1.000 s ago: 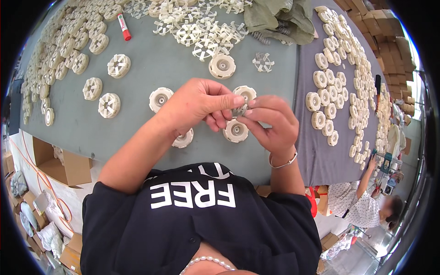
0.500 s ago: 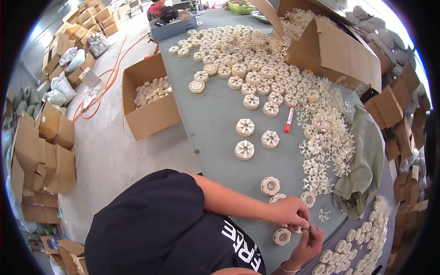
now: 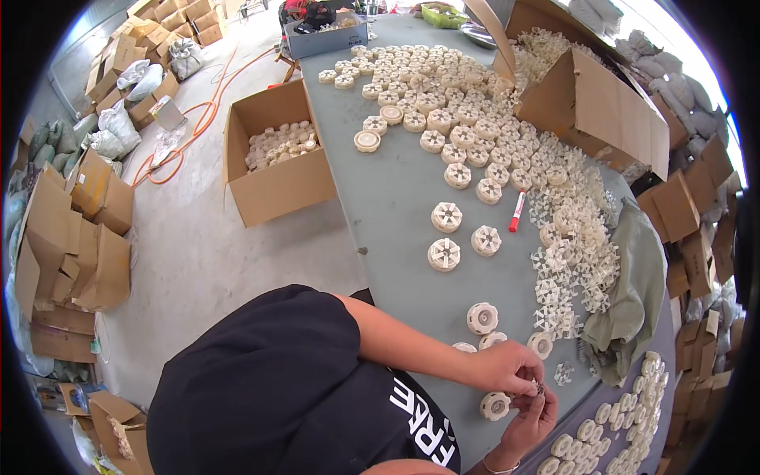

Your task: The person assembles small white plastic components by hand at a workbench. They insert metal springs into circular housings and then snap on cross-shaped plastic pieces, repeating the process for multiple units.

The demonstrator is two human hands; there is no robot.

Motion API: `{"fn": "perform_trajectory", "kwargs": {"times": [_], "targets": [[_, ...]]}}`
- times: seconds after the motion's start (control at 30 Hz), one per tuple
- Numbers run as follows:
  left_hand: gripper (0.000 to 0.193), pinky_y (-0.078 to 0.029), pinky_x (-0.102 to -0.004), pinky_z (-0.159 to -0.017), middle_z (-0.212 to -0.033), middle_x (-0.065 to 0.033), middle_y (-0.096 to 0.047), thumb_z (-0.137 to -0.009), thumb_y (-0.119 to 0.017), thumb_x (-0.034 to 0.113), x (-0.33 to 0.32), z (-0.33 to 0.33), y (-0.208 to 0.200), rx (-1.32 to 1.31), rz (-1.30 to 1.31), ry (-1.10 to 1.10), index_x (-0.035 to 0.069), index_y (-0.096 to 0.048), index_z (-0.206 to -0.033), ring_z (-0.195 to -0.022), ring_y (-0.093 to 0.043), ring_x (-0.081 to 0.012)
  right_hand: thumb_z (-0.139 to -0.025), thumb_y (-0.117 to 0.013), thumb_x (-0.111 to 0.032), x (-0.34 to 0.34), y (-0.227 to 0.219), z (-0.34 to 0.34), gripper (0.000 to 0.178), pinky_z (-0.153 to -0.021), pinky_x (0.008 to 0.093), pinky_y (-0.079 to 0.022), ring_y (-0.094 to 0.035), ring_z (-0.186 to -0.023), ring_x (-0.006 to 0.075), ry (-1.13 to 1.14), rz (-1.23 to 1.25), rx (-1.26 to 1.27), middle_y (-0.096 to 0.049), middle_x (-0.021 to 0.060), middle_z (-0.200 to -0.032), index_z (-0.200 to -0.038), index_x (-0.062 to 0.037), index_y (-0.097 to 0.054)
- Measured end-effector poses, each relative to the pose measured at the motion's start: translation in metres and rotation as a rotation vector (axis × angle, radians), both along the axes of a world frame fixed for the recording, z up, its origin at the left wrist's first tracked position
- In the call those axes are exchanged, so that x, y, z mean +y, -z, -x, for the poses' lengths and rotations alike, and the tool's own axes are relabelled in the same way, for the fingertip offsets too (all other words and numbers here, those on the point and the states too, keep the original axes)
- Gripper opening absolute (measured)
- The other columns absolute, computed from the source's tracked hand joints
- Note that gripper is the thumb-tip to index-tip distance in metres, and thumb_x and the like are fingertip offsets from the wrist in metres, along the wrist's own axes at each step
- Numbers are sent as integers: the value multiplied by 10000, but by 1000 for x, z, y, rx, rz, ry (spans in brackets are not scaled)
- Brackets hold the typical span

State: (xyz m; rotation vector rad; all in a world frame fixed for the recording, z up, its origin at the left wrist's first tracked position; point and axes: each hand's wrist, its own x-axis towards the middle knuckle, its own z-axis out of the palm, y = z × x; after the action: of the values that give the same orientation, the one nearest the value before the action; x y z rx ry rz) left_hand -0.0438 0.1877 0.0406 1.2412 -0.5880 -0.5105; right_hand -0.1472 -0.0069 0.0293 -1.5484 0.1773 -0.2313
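Observation:
My left hand (image 3: pixel 511 366) and my right hand (image 3: pixel 529 416) meet at the near edge of the grey-green table (image 3: pixel 396 206). Their fingertips pinch one small pale part (image 3: pixel 538 388) between them; its shape is too small to tell. A cream round disc (image 3: pixel 495 406) lies on the table right beside my right hand. Three more discs (image 3: pixel 482 317) lie just beyond my left hand. My left forearm reaches across my black shirt to the table.
Several cream discs (image 3: pixel 443 103) cover the far table, with a red marker (image 3: pixel 516 212) and a heap of clear star-shaped pieces (image 3: pixel 570 253) to the right. A green cloth (image 3: pixel 633 293), open cardboard boxes (image 3: pixel 594 103) and a floor box of parts (image 3: pixel 277 158) stand around.
The view has swung left from looking down on the hands to taking in the floor and the far table. The hands stay together on the small part.

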Motion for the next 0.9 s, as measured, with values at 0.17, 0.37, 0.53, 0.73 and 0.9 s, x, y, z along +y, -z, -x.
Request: {"fn": "perform_trajectory", "kwargs": {"times": [0.17,0.37,0.53,0.73,0.9], "targets": [[248,-565,-253,-556,-808,-50,-692,-976,-780,260,-4,-13,7,755,-51,190,22,-713,-959,-654,-671,-133,-1047,-650,-78,5,-5,-1,206,-827,421,-586,-702,-974,258,140,1285,-769,-724,148,-1109,-1200,60,-636],[395,-627,-334,-622,-913,-76,-689,-951,-799,250,3,-37,7,567,11,116,-14,-665,-1213,-745,-715,-161,-1054,-572,-59,-20,-24,-2,241,-1038,409,-520,-680,-1088,257,512,383,-73,-715,148,-1109,-1257,58,-626],[350,-577,-267,-601,-1048,-62,-662,-947,-575,210,64,-85,14,662,237,91,15,-655,-1227,-791,-606,-137,-982,-714,-14,-69,20,-25,70,-851,272,-547,-692,-966,148,244,359,-6,-749,84,-1197,-1043,16,-729],[325,-443,-207,-518,-970,-56,-624,-1069,-517,277,108,-84,17,674,135,-119,-9,-658,-1129,-748,-526,-124,-811,-877,-31,-44,26,-30,168,-689,259,-522,-641,-789,126,97,686,-75,-723,44,-1027,-902,-42,-736],[279,-433,-225,-559,-875,-20,-653,-1080,-566,222,129,-77,21,581,-121,-95,7,-737,-1131,-720,-544,-88,-807,-898,-111,-39,17,-34,184,-760,335,-561,-699,-883,218,-5,980,-75,-738,64,-1031,-889,-50,-746]]}}
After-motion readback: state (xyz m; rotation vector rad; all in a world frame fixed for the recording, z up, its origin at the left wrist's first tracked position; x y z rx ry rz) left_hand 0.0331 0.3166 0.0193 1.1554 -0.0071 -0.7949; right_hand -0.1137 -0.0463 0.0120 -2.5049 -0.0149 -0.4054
